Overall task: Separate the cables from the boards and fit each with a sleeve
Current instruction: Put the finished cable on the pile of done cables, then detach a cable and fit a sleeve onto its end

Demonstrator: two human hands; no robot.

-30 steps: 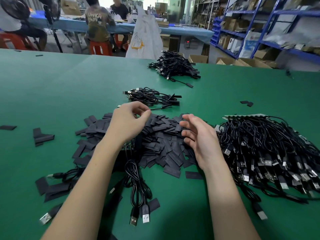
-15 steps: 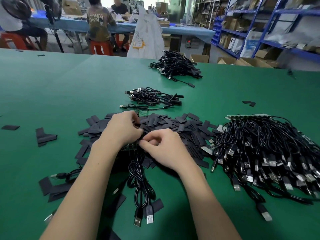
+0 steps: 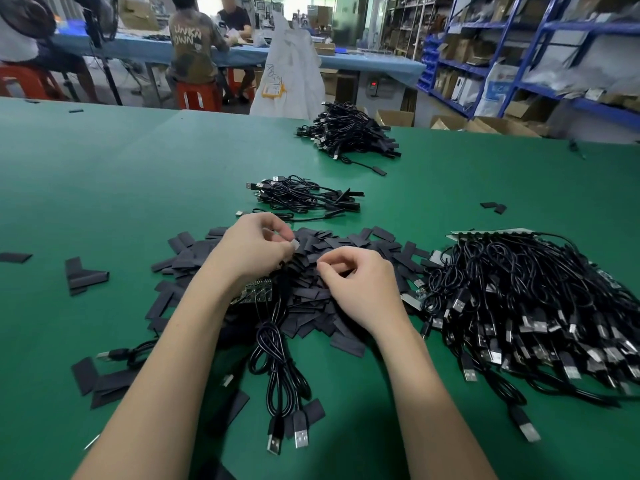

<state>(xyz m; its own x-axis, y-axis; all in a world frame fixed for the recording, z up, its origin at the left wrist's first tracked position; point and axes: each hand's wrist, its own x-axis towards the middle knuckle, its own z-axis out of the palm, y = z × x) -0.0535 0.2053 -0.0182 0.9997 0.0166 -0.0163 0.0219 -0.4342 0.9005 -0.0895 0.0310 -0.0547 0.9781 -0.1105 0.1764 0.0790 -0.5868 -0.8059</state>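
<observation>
- The left hand (image 3: 254,249) sits at frame centre above the heap of black sleeves (image 3: 346,296), fingers curled, pinching a small pale connector (image 3: 294,244) between thumb and fingertips.
- The right hand (image 3: 358,289) is just right of it, fingers curled over the heap; its thumb and forefinger look pinched on a sleeve, though the exact piece is hard to make out.
- Beneath the left wrist a green board (image 3: 256,291) lies on the heap, with black cables (image 3: 277,355) running from it toward the lower centre and ending in USB plugs (image 3: 299,434).
- At right of the frame a large tangle of cables (image 3: 526,306) rests on the green desk (image 3: 104,188), with a pale strip of boards (image 3: 491,232) at its far edge.
- Two smaller cable bundles (image 3: 304,197) lie at upper centre.
- Loose sleeves (image 3: 83,275) lie at the left.
</observation>
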